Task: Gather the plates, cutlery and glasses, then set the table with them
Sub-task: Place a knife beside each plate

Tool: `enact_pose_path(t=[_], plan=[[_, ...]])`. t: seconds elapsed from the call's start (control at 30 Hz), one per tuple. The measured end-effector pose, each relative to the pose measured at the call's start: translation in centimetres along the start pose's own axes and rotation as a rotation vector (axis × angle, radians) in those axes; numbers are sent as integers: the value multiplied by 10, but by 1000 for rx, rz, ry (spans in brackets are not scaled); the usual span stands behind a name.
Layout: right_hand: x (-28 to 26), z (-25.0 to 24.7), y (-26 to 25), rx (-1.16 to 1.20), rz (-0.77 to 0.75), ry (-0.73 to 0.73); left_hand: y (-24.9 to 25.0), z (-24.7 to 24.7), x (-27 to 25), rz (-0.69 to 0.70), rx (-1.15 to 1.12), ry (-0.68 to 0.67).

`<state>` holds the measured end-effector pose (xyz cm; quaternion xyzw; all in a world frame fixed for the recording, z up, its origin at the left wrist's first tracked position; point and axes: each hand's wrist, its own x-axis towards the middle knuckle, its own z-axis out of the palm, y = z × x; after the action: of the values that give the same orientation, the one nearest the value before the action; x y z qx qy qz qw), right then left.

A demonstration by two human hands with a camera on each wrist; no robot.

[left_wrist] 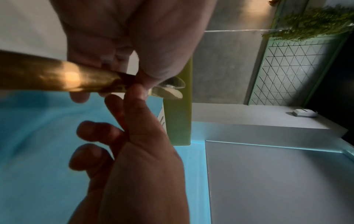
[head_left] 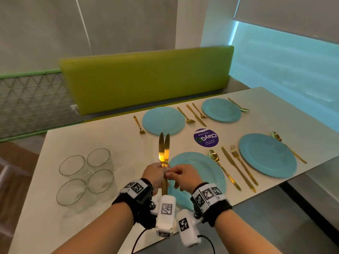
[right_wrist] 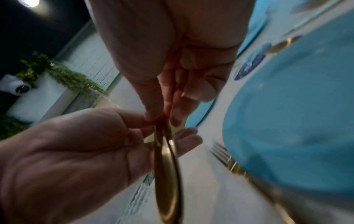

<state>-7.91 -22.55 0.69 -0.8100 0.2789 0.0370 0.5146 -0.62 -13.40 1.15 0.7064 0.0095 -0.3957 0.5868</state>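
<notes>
- Pale, smooth desk (head_left: 55, 208) stretches away toward a lime-green padded bench back (head_left: 146, 79) under grey walls.
- Four round turquoise plates (head_left: 267, 154) lie flat on the desk, two near, two far; the near left plate (head_left: 201, 167) sits partly under the hands.
- Four clear, squat glasses (head_left: 86, 176) stand grouped at the desk's left side, well apart from the plates.
- Round purple sticker (head_left: 206, 138) lies between the four plates.
- Slim gold cutlery lies beside the plates: a spoon (head_left: 223, 169), knife (head_left: 237, 167) and fork (head_left: 243, 164) between the two near plates, another fork (head_left: 139, 125) left of the far left plate.
- Two gold knives (head_left: 164, 151) are held upright above the near left plate's left edge, blades fanned slightly apart and glinting.
- Left hand (head_left: 154, 175) wraps its grip round the handles of both knives.
- Right hand (head_left: 180, 176) pinches the knives at the handles, thumb and forefinger touching the left hand's fingers.
</notes>
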Motion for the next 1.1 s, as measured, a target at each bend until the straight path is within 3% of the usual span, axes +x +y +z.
enact_pose_path(t=[0.13, 0.23, 0.37, 0.5, 0.73, 0.97, 1.1], plan=[[-2, 37, 0, 187, 53, -6, -12, -33, -11, -62, -50, -61], [-2, 55, -1, 195, 110, 6, -18, -51, -15, -58, -13, -28], [0, 72, 6, -56, 238, 102, -17, -81, -13, 16, 34, 102], [2, 88, 20, -382, 317, 36, -10, -105, -12, 44, -11, 127], [16, 102, 29, -535, 425, 89, -16, -122, -9, 42, -15, 140], [12, 104, 25, -566, 441, 117, -18, -125, -7, 39, -19, 119], [6, 93, -7, -516, 297, 149, -11, -129, -11, 45, -32, 95]])
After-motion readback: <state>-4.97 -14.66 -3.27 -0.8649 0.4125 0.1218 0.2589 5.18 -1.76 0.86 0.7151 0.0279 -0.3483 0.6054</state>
